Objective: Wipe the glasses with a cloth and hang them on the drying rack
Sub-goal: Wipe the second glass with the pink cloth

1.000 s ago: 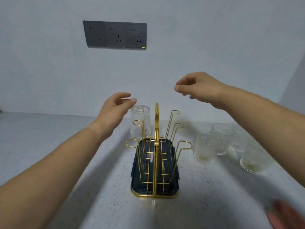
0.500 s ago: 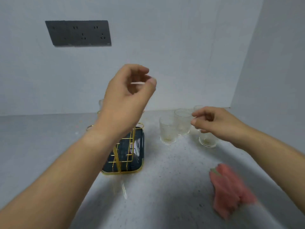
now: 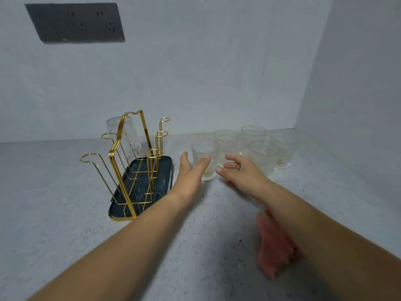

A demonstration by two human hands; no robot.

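Head view showed one glass (image 3: 130, 137) hung on the rack (image 3: 113, 170). Five glasses (image 3: 252, 136) waited, probably unwiped, just beyond our left hand (image 3: 191, 170) and right hand (image 3: 242, 173), both spread and empty.

— What's at the back?
— A plain pale wall (image 3: 195, 72), with a dark socket panel (image 3: 76, 22) upper left. A side wall (image 3: 358, 83) meets it on the right.
— Below?
— A grey speckled counter (image 3: 54, 203).
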